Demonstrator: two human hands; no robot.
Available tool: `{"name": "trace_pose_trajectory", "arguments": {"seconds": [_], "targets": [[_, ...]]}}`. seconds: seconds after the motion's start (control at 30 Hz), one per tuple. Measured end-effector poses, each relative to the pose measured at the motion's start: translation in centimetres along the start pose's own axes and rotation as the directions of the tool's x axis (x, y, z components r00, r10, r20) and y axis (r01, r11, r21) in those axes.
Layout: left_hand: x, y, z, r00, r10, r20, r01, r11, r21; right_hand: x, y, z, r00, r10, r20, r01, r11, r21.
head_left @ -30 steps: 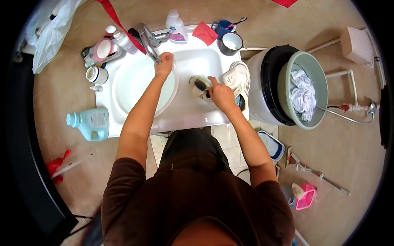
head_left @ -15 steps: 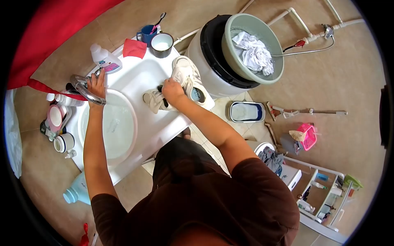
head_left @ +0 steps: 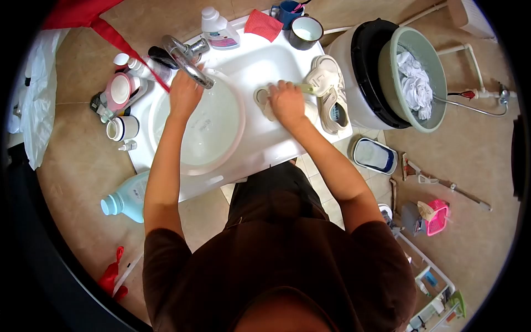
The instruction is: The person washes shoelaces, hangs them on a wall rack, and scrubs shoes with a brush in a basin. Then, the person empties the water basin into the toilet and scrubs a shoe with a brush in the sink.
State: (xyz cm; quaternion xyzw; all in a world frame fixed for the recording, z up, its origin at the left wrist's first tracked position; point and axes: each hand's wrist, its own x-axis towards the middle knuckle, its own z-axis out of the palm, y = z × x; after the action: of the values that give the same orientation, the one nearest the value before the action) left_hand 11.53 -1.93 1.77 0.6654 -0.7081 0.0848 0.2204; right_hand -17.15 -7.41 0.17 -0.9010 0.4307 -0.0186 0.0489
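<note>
My left hand [head_left: 185, 98] is beside the curved metal faucet [head_left: 191, 66], at the rim of the round basin of water [head_left: 207, 124]; the spout partly hides its fingers, so their grip is unclear. My right hand [head_left: 287, 103] is closed around a light green handle [head_left: 305, 88], whose other end is hidden. Under and beside this hand lies a cream shoe [head_left: 263, 100], mostly covered, in the white sink [head_left: 257, 69]. Another pair part, a cream shoe [head_left: 334, 113], rests on the sink's right edge, with a cream shoe toe [head_left: 323, 74] next to it.
A detergent bottle [head_left: 219, 30], red cloth [head_left: 263, 25], blue mug [head_left: 287, 14] and enamel mug [head_left: 306, 31] line the back edge. Jars and bottles crowd the left. To the right, a green basin [head_left: 440, 113] holding white cloth stands on a lidded drum [head_left: 362, 83].
The view has shifted, so the sink appears farther right and higher. My right hand has moved away from the shoes on the edge, and a green handle now shows at it.
</note>
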Motion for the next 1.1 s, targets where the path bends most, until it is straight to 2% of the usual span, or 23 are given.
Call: {"name": "trace_pose_trajectory", "arguments": {"seconds": [0.07, 0.1, 0.13, 0.17, 0.2, 0.23, 0.27, 0.3, 0.33, 0.37, 0.4, 0.43, 0.5, 0.57, 0.63, 0.67, 0.77, 0.87, 0.97, 1.0, 1.1], "targets": [[-5.2, -1.2, -1.0, 0.978, -0.172, -0.116, 0.176, 0.984, 0.025, -0.4, -2.5, 1.4, 0.997, 0.026, 0.068, -0.045, 0.956, 0.289], [-7.7, -1.7, -1.9, 0.952, -0.285, -0.110, 0.287, 0.958, 0.003, -0.6, -3.7, 2.8, 0.991, 0.056, 0.124, -0.105, 0.896, 0.432], [-10.2, -2.4, -2.7, 0.915, -0.392, -0.097, 0.392, 0.920, -0.021, -0.5, -4.8, 2.5, 0.954, 0.068, 0.292, -0.216, 0.832, 0.511], [-12.6, -3.7, -2.8, 0.909, -0.403, -0.105, 0.407, 0.913, 0.018, -0.4, -5.5, 4.3, 0.936, 0.022, 0.350, -0.237, 0.776, 0.585], [-14.0, -4.2, -3.4, 0.896, -0.434, -0.098, 0.440, 0.896, 0.055, -0.5, -6.0, 6.7, 0.916, -0.018, 0.401, -0.269, 0.716, 0.645], [-15.7, -5.0, -3.0, 0.841, -0.516, -0.161, 0.537, 0.831, 0.145, -0.6, -7.0, 8.5, 0.935, 0.048, 0.353, -0.294, 0.662, 0.690], [-18.4, -7.5, -1.9, 0.814, -0.555, -0.169, 0.579, 0.754, 0.310, -0.4, -7.8, 8.5, 0.908, 0.119, 0.401, -0.378, 0.642, 0.667], [-18.9, -8.1, -2.5, 0.699, -0.715, -0.028, 0.674, 0.644, 0.363, -0.5, -8.7, 10.9, 0.941, 0.211, 0.263, -0.337, 0.639, 0.692], [-21.3, -10.8, -1.2, 0.661, -0.751, 0.004, 0.690, 0.609, 0.392, 0.0, -8.5, 10.6, 0.901, 0.215, 0.378, -0.431, 0.555, 0.711], [-25.1, -15.2, 1.3, 0.650, -0.760, 0.014, 0.740, 0.636, 0.219, -0.2, -8.8, 10.6, 0.910, 0.261, 0.321, -0.413, 0.534, 0.737], [-27.5, -18.2, 3.1, 0.440, -0.883, 0.164, 0.896, 0.419, -0.145, -0.2, -9.3, 11.1, 0.902, 0.319, 0.292, -0.424, 0.518, 0.743], [-24.8, -15.3, 1.8, 0.247, -0.903, 0.351, 0.906, 0.086, -0.414, -0.2, -9.5, 10.0, 0.861, 0.366, 0.354, -0.498, 0.463, 0.733], [-24.7, -15.1, 2.1, 0.134, -0.928, 0.349, 0.880, -0.050, -0.472, -0.3, -9.9, 8.6, 0.853, 0.373, 0.364, -0.513, 0.475, 0.715], [-22.1, -11.9, 1.0, 0.041, -0.955, 0.295, 0.867, -0.112, -0.485, -0.3, -10.5, 8.4, 0.850, 0.386, 0.358, -0.519, 0.499, 0.694], [-20.8, -10.3, -0.2, -0.008, -0.956, 0.292, 0.891, -0.139, -0.432, -0.7, -10.5, 6.8, 0.860, 0.361, 0.359, -0.503, 0.487, 0.714], [-22.7, -13.2, 0.5, 0.046, -0.930, 0.364, 0.886, -0.131, -0.446, -0.8, -10.6, 5.6, 0.861, 0.346, 0.373, -0.502, 0.469, 0.727], [-22.2, -13.2, -1.6, 0.102, -0.878, 0.468, 0.882, -0.138, -0.450, -1.7, -11.1, 4.1, 0.883, 0.328, 0.334, -0.460, 0.475, 0.750], [-21.4, -14.9, -2.6, 0.080, -0.879, 0.469, 0.900, -0.139, -0.413, -3.2, -11.5, 3.1, 0.886, 0.349, 0.305, -0.445, 0.451, 0.774], [-19.2, -12.4, -5.6, 0.063, -0.860, 0.507, 0.900, -0.170, -0.401, -5.3, -11.4, 0.7, 0.890, 0.391, 0.233, -0.397, 0.416, 0.818], [-19.5, -12.4, -6.5, 0.178, -0.801, 0.572, 0.883, -0.127, -0.452, -5.9, -11.6, 0.7, 0.893, 0.404, 0.201, -0.372, 0.407, 0.834], [-18.9, -9.5, -8.3, 0.163, -0.829, 0.535, 0.910, -0.083, -0.406, -9.0, -11.2, -1.0, 0.883, 0.444, 0.156, -0.336, 0.365, 0.868]]}}
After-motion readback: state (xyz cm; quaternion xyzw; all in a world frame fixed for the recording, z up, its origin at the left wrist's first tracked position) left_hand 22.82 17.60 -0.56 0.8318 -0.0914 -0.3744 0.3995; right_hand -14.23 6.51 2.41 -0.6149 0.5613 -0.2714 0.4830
